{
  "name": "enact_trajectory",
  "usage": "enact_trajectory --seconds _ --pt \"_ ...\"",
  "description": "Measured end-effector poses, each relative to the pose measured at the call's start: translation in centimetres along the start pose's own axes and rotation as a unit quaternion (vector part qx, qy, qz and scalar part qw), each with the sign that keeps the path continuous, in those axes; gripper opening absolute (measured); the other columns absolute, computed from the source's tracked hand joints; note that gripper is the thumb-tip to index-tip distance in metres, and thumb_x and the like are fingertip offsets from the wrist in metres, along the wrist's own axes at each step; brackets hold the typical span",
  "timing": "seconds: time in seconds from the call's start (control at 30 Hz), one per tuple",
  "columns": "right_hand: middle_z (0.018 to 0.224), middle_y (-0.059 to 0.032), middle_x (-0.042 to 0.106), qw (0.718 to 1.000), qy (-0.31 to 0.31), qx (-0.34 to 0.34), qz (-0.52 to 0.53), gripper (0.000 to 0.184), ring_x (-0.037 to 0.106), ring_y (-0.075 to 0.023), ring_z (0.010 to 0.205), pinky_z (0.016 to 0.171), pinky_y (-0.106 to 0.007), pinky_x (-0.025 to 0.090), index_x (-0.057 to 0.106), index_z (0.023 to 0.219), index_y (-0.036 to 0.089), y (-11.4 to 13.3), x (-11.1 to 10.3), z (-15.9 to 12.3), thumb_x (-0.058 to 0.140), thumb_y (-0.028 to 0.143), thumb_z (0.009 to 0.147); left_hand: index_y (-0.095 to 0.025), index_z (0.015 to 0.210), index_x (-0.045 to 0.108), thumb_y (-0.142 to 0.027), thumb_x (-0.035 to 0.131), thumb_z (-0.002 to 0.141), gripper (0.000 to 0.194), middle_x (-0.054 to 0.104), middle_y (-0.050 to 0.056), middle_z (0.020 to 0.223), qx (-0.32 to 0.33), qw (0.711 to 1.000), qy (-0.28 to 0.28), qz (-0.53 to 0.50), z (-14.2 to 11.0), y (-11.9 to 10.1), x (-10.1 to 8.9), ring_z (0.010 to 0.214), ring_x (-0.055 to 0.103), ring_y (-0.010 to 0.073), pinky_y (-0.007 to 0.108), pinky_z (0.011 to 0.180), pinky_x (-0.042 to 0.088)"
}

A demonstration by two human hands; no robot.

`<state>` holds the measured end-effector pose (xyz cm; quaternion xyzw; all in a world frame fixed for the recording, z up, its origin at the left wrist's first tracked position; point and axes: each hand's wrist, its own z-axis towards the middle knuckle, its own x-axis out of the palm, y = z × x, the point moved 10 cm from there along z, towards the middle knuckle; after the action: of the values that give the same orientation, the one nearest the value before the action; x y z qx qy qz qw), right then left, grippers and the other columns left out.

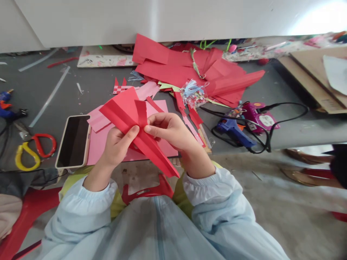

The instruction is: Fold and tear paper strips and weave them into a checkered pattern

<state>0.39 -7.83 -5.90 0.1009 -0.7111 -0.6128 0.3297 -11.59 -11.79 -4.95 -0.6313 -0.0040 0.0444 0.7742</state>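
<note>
- Your left hand (116, 143) grips the folded red paper (150, 146), thumb pressed on top of it.
- Your right hand (169, 130) pinches with thumb and fingers at the short red strip (142, 113), which crosses the folded paper between your two thumbs.
- The folded paper is in front of you, tilted, above the pink sheets (94, 146) at the table's near edge.
- Left of those sheets, you have a phone (73, 142) and scissors (27, 155); to the right lies a blue glue gun (235, 131).
</note>
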Motion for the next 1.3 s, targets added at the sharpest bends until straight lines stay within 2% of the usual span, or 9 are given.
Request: enact_trajectory --seconds 0.13,0.23,0.43,0.67,0.9,1.2,1.3 --pt "0.06 0.0051 0.059 1.0 0.005 0.021 -0.003 0.035 0.049 -0.0043 0.05 0.044 -0.017 0.04 0.068 0.074 0.014 -0.2 0.0 -0.1 0.094 0.032 0.059 -0.02 0.084 0.079 -0.045 0.067 0.092 0.03 0.078 0.003 0.078 0.006 1.0 0.005 0.011 0.0 -0.1 0.0 0.071 0.074 0.0173 0.026 0.067 0.06" --pt "0.06 0.0054 0.059 1.0 -0.002 0.008 -0.007 0.034 0.048 -0.0039 0.05 0.044 -0.016 0.039 0.067 0.073 0.013 0.1 -0.1 0.0 0.093 0.03 0.059 -0.019 0.081 0.078 -0.046 0.067 0.091 0.031 0.077 0.003 0.077 0.009 0.999 -0.009 0.029 -0.1 -0.1 -0.4 0.07 0.072 0.016 0.024 0.062 0.057" --pt "0.065 0.005 0.061 0.999 -0.002 -0.037 -0.019 0.03 0.051 -0.0048 0.055 0.049 -0.018 0.042 0.068 0.074 0.015 0.5 0.0 0.2 0.091 0.03 0.064 -0.018 0.066 0.069 -0.047 0.068 0.09 0.038 0.069 -0.001 0.062 0.008 0.999 -0.031 0.037 0.0 0.0 -0.9 0.056 0.062 0.0121 0.022 0.051 0.049" --pt "0.066 0.0049 0.061 0.999 -0.002 -0.053 -0.004 0.033 0.052 -0.0052 0.056 0.053 -0.018 0.046 0.068 0.074 0.016 0.6 0.1 0.2 0.093 0.034 0.062 -0.019 0.065 0.069 -0.053 0.069 0.087 0.04 0.068 0.0 0.062 -0.018 0.999 -0.032 0.026 0.0 0.1 -0.8 0.055 0.062 0.0144 0.025 0.05 0.05" --pt "0.066 0.0047 0.06 0.998 0.004 -0.07 0.0 0.035 0.05 -0.0043 0.053 0.048 -0.017 0.044 0.067 0.075 0.015 0.7 0.3 0.2 0.092 0.037 0.064 -0.019 0.065 0.068 -0.051 0.069 0.087 0.039 0.068 0.0 0.064 -0.007 0.998 -0.046 0.031 -0.1 0.1 -1.2 0.059 0.061 0.014 0.025 0.052 0.049" --pt "0.065 0.0034 0.062 1.0 0.012 -0.001 -0.017 0.038 0.052 -0.005 0.052 0.046 -0.017 0.044 0.068 0.078 0.014 -0.7 0.0 0.2 0.093 0.038 0.062 -0.019 0.063 0.066 -0.051 0.069 0.087 0.04 0.065 -0.001 0.059 -0.002 0.998 -0.055 0.034 0.1 -0.2 -1.4 0.054 0.06 0.0123 0.023 0.05 0.049" --pt "0.062 0.004 0.061 1.0 -0.004 -0.004 -0.01 0.036 0.05 -0.0046 0.051 0.044 -0.016 0.042 0.068 0.076 0.014 -0.6 -0.3 0.2 0.093 0.035 0.061 -0.019 0.071 0.071 -0.053 0.066 0.089 0.038 0.07 0.001 0.064 -0.025 1.0 -0.011 0.015 0.3 0.1 -0.6 0.06 0.067 0.0166 0.026 0.055 0.055"
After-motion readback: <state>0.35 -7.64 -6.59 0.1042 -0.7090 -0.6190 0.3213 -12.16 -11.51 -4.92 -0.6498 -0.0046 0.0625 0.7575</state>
